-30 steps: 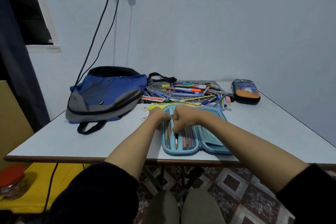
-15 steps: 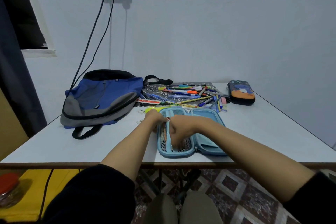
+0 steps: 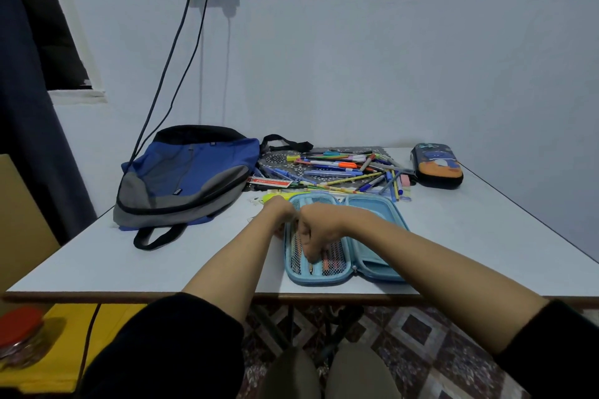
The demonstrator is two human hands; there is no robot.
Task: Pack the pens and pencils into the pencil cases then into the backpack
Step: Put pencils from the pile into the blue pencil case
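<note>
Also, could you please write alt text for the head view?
A person's left hand holds an open light-blue pencil case at the near edge of the table while the right hand reaches into its mesh pocket. Behind lie loose pens and pencils, a blue backpack and a closed dark case.

Cloth backpack [image 3: 184, 178], mesh-lined fabric pencil case [image 3: 343, 236], smooth matt table [image 3: 486, 236].

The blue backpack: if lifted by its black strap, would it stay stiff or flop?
The blue backpack lies flat and sagging, so it probably flops. It looks nearly empty, so likely light. Its soft fabric would likely bunch when pushed.
</note>
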